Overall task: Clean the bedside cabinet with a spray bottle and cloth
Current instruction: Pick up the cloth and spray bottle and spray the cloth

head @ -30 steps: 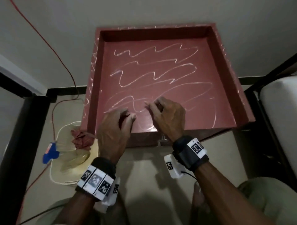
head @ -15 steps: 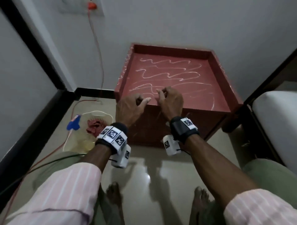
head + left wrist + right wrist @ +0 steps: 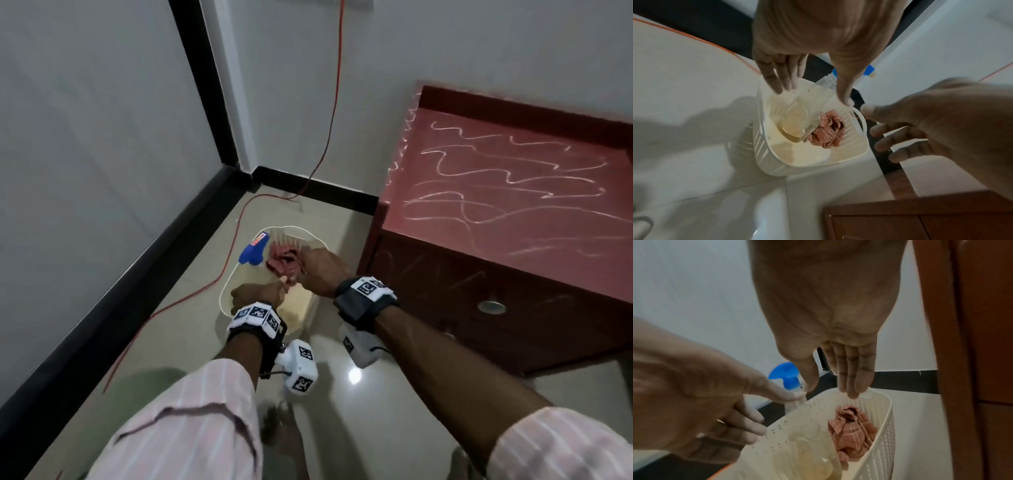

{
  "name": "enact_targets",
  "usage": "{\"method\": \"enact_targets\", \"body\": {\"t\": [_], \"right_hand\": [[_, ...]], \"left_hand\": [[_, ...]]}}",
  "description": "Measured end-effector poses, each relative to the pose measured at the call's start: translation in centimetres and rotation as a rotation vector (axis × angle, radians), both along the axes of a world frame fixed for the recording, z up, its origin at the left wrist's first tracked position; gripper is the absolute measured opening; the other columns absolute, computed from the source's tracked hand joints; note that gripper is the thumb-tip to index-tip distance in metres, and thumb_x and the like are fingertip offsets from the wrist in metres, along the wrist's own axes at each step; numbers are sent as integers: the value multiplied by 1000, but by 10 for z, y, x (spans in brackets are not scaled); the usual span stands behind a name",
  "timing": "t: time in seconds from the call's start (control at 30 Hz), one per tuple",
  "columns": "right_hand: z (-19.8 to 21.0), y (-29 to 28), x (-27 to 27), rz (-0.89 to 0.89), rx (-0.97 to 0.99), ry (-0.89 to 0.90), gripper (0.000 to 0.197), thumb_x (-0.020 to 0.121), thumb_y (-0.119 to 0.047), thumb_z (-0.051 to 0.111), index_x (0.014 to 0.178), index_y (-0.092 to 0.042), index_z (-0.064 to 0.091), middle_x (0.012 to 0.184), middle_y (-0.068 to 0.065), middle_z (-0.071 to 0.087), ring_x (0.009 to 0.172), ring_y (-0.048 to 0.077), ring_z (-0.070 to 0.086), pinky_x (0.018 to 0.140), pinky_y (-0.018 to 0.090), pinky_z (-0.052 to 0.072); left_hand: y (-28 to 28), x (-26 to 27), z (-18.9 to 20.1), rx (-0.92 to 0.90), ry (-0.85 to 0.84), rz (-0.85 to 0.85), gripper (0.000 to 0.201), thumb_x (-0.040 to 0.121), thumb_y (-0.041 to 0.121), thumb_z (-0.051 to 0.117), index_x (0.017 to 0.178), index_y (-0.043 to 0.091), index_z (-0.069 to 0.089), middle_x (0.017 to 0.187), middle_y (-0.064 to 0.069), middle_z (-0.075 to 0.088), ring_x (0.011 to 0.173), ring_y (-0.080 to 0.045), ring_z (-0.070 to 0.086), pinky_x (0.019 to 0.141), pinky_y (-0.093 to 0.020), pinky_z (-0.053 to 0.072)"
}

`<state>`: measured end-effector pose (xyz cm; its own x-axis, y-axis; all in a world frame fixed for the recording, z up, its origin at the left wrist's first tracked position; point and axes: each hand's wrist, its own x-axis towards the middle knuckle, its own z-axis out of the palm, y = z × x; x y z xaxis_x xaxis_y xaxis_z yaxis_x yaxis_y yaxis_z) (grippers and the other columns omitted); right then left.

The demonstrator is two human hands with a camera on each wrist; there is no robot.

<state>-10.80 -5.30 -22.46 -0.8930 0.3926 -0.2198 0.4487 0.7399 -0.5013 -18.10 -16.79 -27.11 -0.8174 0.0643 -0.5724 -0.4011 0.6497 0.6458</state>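
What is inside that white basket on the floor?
The white basket holds a crumpled reddish cloth and a clear spray bottle lying tilted, its blue head poking over the rim. Anything under the cloth or the bottle is hidden.

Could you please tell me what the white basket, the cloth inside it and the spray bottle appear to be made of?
Basket: seemingly moulded plastic, matte cream, with perforated walls and a loop handle.
Cloth: woven fabric, reddish with thin pale stripes, crumpled into soft folds.
Spray bottle: probably clear plastic, translucent body showing yellowish liquid; its blue trigger head looks like glossy opaque plastic.
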Motion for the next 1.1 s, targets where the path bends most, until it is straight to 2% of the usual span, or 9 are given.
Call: {"method": "enact_targets", "body": {"t": [0.17, 0.37, 0.47, 0.57, 0.67, 0.8, 0.9, 1.0, 1.1], "right_hand": [[-71, 39, -78, 41, 64, -82, 25, 87, -47, 56, 100, -27, 62, 105, 6, 68, 101, 32, 65, 79, 34, 48], [-155, 58, -135, 34, 30, -185, 68, 73, -66, 31, 137, -41, 34, 144, -2, 49, 126, 29, 54, 98, 49, 48], [-176, 51, -140, -4, 25, -330, 95, 57, -71, 27, 146, -39, 31, 154, 2, 38, 136, 35, 43, 103, 55, 43], [-175, 51, -135, 84, 72, -390, 59, 78, -59, 36, 120, -24, 59, 126, 15, 58, 115, 42, 58, 89, 53, 52], [-141, 51, -125, 14, 44, -155, 29, 76, -53, 51, 79, -24, 57, 91, 8, 63, 94, 33, 62, 78, 38, 49], [-76, 47, -104, -332, -295, 245, 16, 73, -38, 68, 82, -28, 59, 80, 1, 65, 77, 25, 65, 65, 31, 50], [-39, 47, -80, -665, -769, 518, 11, 73, -16, 74, 84, -13, 71, 78, 8, 73, 66, 24, 68, 57, 29, 54], [-8, 48, -57, -766, -1149, 666, 24, 77, 1, 67, 101, 0, 71, 86, 14, 74, 71, 24, 71, 65, 31, 57], [19, 42, -39, -763, -1440, 670, 38, 75, -1, 66, 113, 5, 65, 96, 20, 73, 81, 31, 72, 80, 43, 58]], "left_hand": [[16, -26, -26, 98, 243, 85, 101, 52, 50, 88, 136, 11, 47, 131, -13, 60, 122, -34, 55, 99, -40, 44], [28, -52, -41, 283, 296, 108, 78, 57, 50, 86, 125, 25, 58, 116, 4, 65, 112, -20, 58, 102, -38, 46], [34, -60, -48, 347, 251, 104, 58, 64, 46, 84, 115, 27, 63, 102, 5, 67, 90, -15, 62, 78, -21, 49], [37, -66, -54, 388, 173, 128, 36, 66, 45, 84, 90, 27, 64, 86, 7, 67, 79, -11, 62, 69, -20, 48], [40, -65, -49, 432, 136, 186, 37, 69, 38, 85, 73, 30, 49, 77, 11, 58, 73, -11, 57, 72, -24, 45], [33, -55, -34, 468, 183, 199, 37, 66, 42, 85, 78, 18, 60, 74, 3, 60, 64, -16, 54, 67, -27, 47], [31, -51, -6, 493, 340, 160, 44, 76, 44, 76, 64, 7, 54, 59, -3, 47, 55, -18, 39, 58, -30, 38], [33, -45, 42, 546, 431, 78, 44, 85, 43, 69, 61, 11, 50, 57, -3, 45, 54, -15, 40, 53, -28, 36], [27, -43, 78, 579, 456, -41, 41, 84, 47, 68, 85, 7, 62, 73, 0, 59, 64, -14, 54, 57, -23, 44]]}}
